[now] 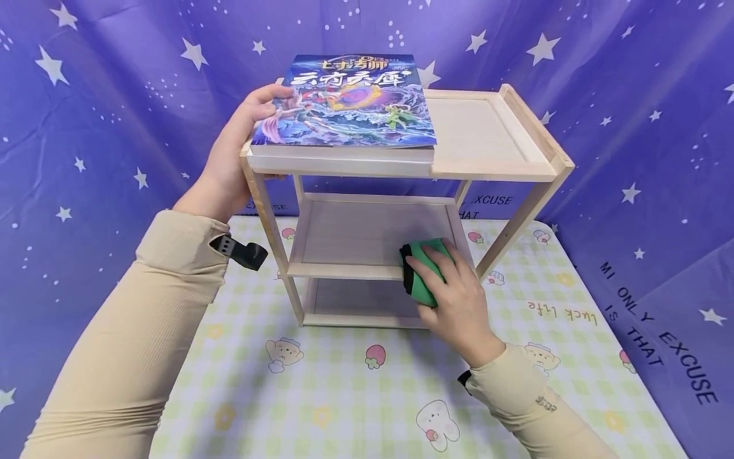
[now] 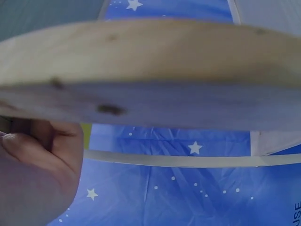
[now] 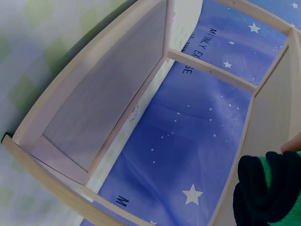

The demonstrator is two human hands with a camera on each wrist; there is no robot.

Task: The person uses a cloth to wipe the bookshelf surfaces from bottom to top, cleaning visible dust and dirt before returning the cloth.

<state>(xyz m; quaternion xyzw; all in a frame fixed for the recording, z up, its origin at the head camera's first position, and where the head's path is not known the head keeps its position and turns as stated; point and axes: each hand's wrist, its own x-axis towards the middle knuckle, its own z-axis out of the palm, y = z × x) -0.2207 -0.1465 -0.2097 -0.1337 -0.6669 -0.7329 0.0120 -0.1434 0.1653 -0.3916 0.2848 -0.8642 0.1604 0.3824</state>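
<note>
A small pale wooden rack (image 1: 493, 169) with three shelves stands in front of me. My left hand (image 1: 229, 150) grips its upper left end, fingertips over the top beside the book. In the left wrist view that hand (image 2: 40, 174) shows below a blurred wooden bar (image 2: 150, 56). My right hand (image 1: 459, 303) holds a folded green cloth (image 1: 425, 271) with black edging at the front right of the middle shelf (image 1: 367, 233). The right wrist view shows the cloth (image 3: 268, 193) against a shelf panel, with most of the hand out of frame.
A thick book (image 1: 355, 108) with a colourful blue cover lies on the left of the top shelf. Below is the bottom shelf (image 1: 361, 299). The rack stands on a green-checked tablecloth (image 1: 344, 389); a purple star-printed curtain (image 1: 143, 83) hangs behind and at the sides.
</note>
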